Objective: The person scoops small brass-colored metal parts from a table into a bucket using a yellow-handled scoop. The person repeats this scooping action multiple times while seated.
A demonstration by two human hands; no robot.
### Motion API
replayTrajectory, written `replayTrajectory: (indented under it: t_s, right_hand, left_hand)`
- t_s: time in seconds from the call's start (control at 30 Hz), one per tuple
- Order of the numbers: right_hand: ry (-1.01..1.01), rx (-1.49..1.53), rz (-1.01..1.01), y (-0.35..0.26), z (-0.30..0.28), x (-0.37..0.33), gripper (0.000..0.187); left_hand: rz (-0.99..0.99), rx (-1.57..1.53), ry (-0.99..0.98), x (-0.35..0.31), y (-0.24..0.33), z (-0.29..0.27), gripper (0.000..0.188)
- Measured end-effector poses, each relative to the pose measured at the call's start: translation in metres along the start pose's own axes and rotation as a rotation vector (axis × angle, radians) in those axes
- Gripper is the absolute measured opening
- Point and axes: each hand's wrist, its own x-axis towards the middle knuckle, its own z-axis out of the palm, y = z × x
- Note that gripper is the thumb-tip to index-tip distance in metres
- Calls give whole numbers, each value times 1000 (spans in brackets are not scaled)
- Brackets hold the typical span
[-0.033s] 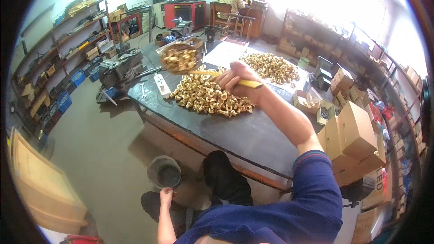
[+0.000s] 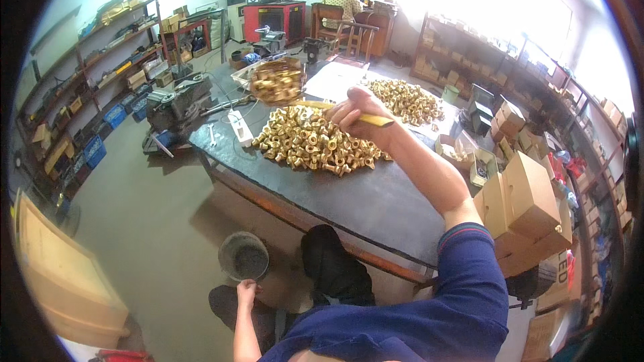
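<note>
Overhead, scoop (image 2: 277, 80) heaped with brass fittings (image 2: 315, 141), bucket (image 2: 243, 255) dark inside

Two heaps of small brass ring-shaped fittings are counted on the dark tabletop: one heap (image 2: 310, 141) just below the fingers (image 2: 345, 115), one heap (image 2: 406, 100) just beyond them. One yellow-handled scoop (image 2: 285, 84) and one round grey bucket (image 2: 243, 256) are counted.

A small workshop: a dark workbench (image 2: 376, 208) heaped with brass fittings (image 2: 312, 141), metal shelves (image 2: 87, 94) of parts bins, stacked cardboard boxes (image 2: 530, 208), a red machine (image 2: 275, 20) and a bare concrete floor (image 2: 147, 214).
</note>
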Motion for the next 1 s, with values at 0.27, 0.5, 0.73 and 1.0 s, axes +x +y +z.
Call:
replayTrajectory:
  t_s: [0.27,0.5,0.73,1.0]
  right_hand:
    - [99,-209,-404,-141,-22,-47,16]
    - [235,-555,-876,-241,-46,-59,8]
    - [869,-1116,-1247,-363,-89,-58,24]
    - [1174,-1700,-1276,-437,-164,-76,18]
  left_hand:
    - [-162,-29,6,3,5,2,15]
    - [-291,-48,121,18,-2,-18,17]
    - [-355,-64,189,31,6,-11,13]
    - [-394,8,175,31,19,-7,15]
